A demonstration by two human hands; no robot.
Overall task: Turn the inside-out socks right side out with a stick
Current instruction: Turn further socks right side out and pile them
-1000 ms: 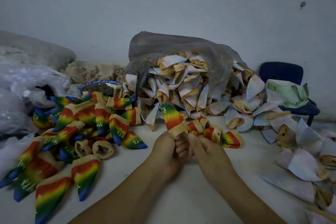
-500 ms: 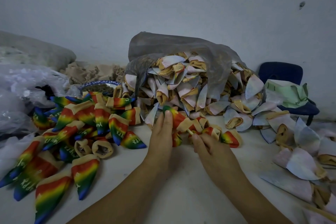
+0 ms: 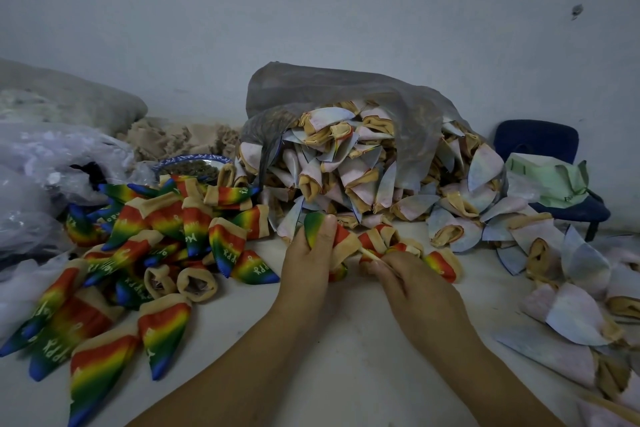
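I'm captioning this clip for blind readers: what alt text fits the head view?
Two bare hands work over a white table: the left hand grips a rainbow sock while the right hand pinches a thin stick at its tan cuff. A pile of rainbow socks lies at left; a bag of pale inside-out socks sits behind.

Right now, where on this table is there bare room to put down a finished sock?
Bare table shows between the arms, nearer than the left hand and right hand. More lies between the left arm and the rainbow socks, and between the right arm and scattered pale socks. The bagged pile crowds the back.
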